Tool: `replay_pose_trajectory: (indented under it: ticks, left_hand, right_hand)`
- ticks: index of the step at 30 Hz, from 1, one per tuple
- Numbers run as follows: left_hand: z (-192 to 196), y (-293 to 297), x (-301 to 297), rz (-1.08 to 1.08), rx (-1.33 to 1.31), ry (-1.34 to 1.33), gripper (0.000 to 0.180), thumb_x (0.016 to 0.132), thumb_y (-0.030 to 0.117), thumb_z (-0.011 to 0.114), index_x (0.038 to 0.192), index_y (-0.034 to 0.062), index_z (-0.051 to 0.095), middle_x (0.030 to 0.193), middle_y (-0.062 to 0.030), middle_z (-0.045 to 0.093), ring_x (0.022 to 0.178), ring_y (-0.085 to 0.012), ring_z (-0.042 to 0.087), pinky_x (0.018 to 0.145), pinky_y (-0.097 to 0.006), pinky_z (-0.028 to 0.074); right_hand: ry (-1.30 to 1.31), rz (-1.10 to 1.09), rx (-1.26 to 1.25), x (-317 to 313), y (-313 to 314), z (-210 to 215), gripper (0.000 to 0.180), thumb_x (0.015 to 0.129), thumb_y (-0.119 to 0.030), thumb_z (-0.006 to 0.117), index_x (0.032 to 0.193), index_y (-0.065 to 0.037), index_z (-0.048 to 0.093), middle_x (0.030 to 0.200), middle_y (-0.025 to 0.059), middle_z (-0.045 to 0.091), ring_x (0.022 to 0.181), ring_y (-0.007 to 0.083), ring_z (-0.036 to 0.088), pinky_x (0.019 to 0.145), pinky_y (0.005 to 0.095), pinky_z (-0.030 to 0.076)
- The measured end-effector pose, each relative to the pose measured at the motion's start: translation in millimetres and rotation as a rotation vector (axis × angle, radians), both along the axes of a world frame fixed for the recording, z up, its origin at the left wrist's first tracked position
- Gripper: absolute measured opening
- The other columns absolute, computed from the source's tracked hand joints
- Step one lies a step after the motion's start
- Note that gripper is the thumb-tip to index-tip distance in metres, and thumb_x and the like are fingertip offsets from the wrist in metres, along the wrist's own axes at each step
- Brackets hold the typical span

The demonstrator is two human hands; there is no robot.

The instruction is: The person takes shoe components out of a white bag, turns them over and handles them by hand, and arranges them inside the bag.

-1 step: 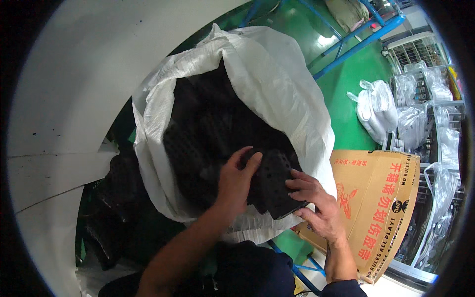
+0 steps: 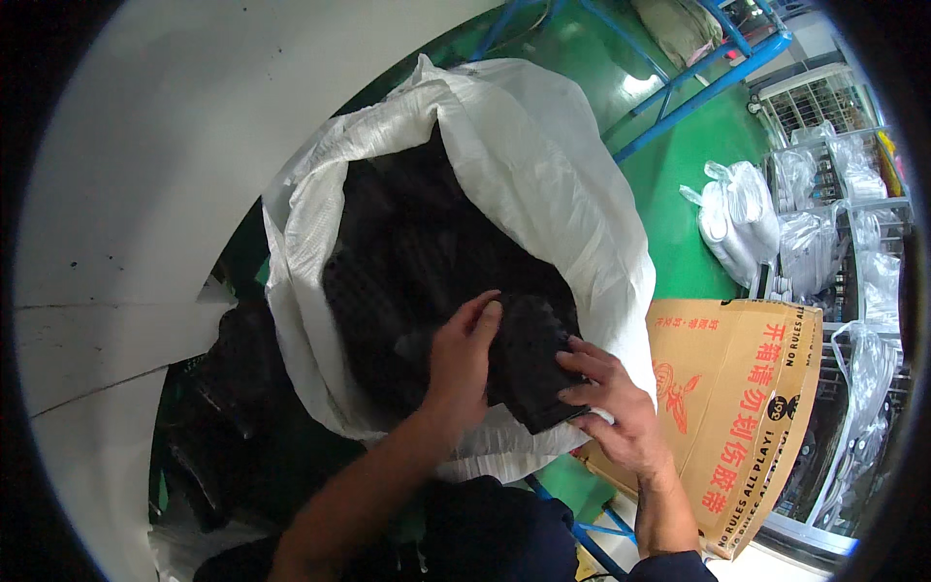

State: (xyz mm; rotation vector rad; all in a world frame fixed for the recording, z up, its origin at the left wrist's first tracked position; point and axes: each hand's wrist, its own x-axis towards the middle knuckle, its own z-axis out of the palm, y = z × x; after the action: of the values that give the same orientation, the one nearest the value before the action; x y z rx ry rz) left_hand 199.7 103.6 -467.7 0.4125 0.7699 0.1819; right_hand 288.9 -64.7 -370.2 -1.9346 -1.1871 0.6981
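Both hands are over the mouth of a white woven sack (image 2: 529, 155) filled with black pieces (image 2: 407, 228). Between them is a flat black piece (image 2: 530, 364) with a straight lower edge; I cannot tell its exact kind, or whether it is one layer or several. My left hand (image 2: 464, 359) pinches its left upper edge between thumb and fingers. On the opposite side, my right hand (image 2: 616, 407) grips the right edge, thumb below and fingers on top. A small white bit shows beside the right thumb.
A white surface (image 2: 184, 145) curves along the left. More dark pieces (image 2: 238, 364) lie low at the left. Right of the sack are a brown cardboard box (image 2: 727, 388), a white bagged bundle (image 2: 739, 223) and crates of plastic-wrapped goods (image 2: 810, 238). A blue metal frame (image 2: 703, 92) stands behind.
The black piece has tilted slightly, and the row of holes on it shows less plainly. My right fingers have shifted a little, and a white bit now shows by the right thumb.
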Motion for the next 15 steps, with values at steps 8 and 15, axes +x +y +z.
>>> replay_pose_trajectory:
  ticks: [8,15]
  left_hand:
    - [19.6,18.5,0.9,-0.167,0.34,-0.191,0.04,0.102,0.023,0.051,0.135,0.0026,0.053,0.118,-0.01,0.064,0.107,-0.0165,0.061,0.097,-0.03,0.048]
    - [32.0,56.7,-33.9,-0.422,0.579,0.012,0.041,0.1,0.023,0.053,0.135,0.0032,0.052,0.111,-0.0105,0.065,0.099,-0.0149,0.06,0.086,-0.03,0.05]
  right_hand:
    - [0.321,-0.214,0.096,-16.8,-5.1,-29.1,0.075,0.07,-0.005,0.073,0.14,-0.002,0.047,0.155,0.0173,0.031,0.145,0.0334,0.03,0.115,0.0435,0.032]
    - [0.684,-0.383,0.006,-35.1,25.5,-32.2,0.07,0.08,-0.01,0.072,0.142,0.002,0.042,0.132,0.0174,0.055,0.116,0.0245,0.059,0.101,0.0361,0.045]
